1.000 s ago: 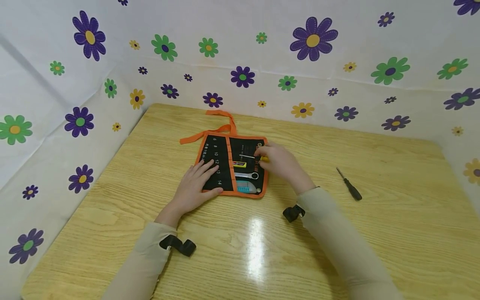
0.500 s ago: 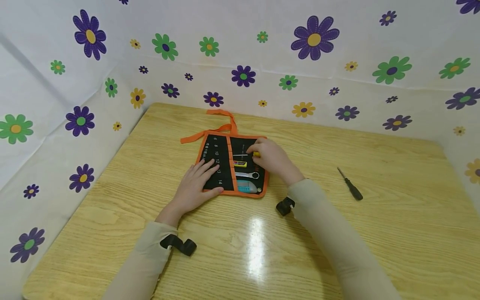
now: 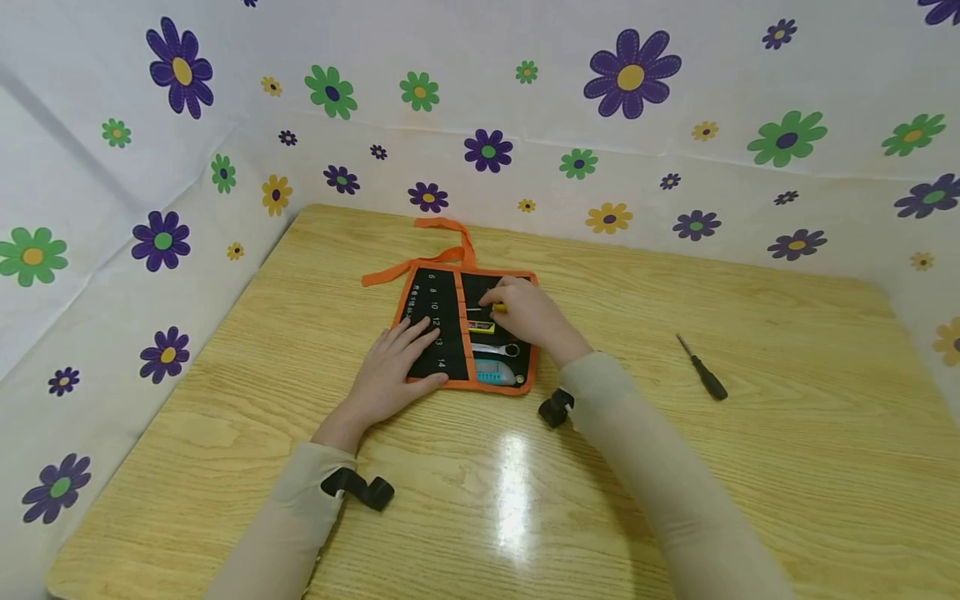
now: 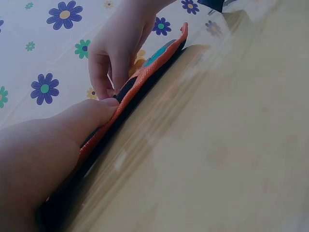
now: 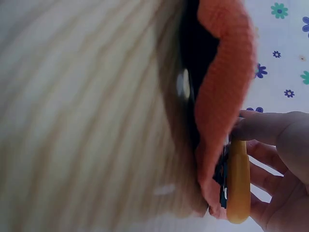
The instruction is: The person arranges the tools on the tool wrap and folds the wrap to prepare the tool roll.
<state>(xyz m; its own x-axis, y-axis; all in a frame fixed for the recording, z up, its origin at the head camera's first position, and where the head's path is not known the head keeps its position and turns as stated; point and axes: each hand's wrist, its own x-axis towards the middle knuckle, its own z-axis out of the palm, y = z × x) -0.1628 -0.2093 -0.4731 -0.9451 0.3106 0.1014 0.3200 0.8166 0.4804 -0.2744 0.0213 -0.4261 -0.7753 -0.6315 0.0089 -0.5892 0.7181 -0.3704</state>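
On the table lies a black tool roll with orange edging, pocket numbers on its left half. My left hand rests on that half, fingers spread and thumb along the near edge. My right hand pinches a screwdriver with a yellow handle. Its thin metal shaft points left over the roll's right half, the tip at the orange middle band; whether it is inside a pocket I cannot tell. Nearer me, the pockets hold a small yellow-and-black item, a ring-ended wrench and a teal utility knife.
A black-handled screwdriver lies on the wooden table to the right. Orange ties stretch out behind the roll. Flower-patterned cloth hangs behind the table and at its left.
My right hand has moved left across the roll with the yellow-handled screwdriver, and less of its shaft shows beyond my fingers. My left hand has stayed in place.
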